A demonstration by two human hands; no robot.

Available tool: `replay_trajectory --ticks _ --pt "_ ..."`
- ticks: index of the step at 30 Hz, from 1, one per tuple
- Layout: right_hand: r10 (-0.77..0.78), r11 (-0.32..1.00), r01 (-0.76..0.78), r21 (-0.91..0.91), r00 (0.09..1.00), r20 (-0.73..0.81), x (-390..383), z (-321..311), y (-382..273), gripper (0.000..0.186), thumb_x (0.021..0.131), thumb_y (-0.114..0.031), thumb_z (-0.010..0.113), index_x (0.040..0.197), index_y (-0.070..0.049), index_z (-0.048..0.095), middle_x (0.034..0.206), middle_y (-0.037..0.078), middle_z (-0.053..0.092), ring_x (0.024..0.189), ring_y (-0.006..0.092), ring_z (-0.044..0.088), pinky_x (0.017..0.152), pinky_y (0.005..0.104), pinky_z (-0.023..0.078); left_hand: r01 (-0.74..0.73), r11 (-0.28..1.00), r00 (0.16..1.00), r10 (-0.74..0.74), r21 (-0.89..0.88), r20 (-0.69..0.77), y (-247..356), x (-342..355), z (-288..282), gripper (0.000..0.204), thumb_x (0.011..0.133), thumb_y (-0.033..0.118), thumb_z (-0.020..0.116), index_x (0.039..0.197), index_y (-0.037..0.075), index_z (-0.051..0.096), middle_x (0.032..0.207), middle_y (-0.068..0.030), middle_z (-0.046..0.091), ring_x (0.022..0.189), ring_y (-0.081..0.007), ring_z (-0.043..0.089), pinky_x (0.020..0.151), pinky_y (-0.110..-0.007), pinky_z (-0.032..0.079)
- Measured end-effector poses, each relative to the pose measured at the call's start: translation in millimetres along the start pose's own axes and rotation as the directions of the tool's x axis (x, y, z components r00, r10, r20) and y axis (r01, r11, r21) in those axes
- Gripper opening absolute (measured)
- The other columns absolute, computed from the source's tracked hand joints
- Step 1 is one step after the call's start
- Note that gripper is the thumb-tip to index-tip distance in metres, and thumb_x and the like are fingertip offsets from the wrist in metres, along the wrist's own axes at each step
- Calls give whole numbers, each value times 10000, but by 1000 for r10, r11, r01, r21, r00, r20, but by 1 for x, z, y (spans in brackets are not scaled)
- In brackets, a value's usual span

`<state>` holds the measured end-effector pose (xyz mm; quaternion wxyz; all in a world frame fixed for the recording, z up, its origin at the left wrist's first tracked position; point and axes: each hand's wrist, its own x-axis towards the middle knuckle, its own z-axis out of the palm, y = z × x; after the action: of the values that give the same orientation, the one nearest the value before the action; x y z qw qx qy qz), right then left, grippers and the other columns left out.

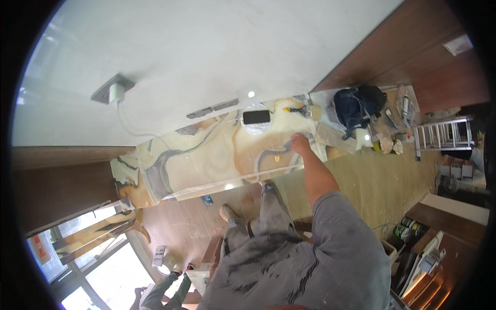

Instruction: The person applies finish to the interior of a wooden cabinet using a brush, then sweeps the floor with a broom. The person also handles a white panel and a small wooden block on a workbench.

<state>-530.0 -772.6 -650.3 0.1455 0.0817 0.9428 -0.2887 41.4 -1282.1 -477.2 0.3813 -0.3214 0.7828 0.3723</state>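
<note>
My right hand (298,144) is over the right part of a marble-patterned countertop (212,160) in cream, orange and grey. Its fingers are drawn together; whatever they hold, if anything, is too small to make out. Left of it and farther back, a dark phone (257,117) lies on a round whitish disc (252,129). Behind the hand lies a tool with a yellow and dark handle (294,110). A small yellowish scrap (277,158) is on the counter nearer to me. My left hand is not visible.
A dark backpack (356,107) sits at the counter's right end, near a sealant tube (405,106). Farther right is a metal ladder (443,135). A charger (117,94) with a white cable is plugged into the wall. Another person's legs (164,292) show at lower left.
</note>
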Motion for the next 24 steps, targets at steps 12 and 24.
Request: replay_trajectory --ticks 12,24 --pt "-477 828 417 -375 875 -80 171 40 63 443 1009 -170 569 1426 -24 533 1378 227 584 1323 402 523 1153 490 405 463 882 874 -470 -85 -123 86 -93 102 246 931 137 586 1114 74 738 910 -259 736 883 -422 736 784 -488 569" --pt "-380 811 392 -433 917 120 41 -38 -42 321 956 -51 565 1261 8 487 1299 229 547 1176 425 628 968 486 537 387 761 842 -522 -521 -136 72 -88 145 187 935 193 622 1001 65 741 978 -258 745 973 -416 733 876 -482 574"
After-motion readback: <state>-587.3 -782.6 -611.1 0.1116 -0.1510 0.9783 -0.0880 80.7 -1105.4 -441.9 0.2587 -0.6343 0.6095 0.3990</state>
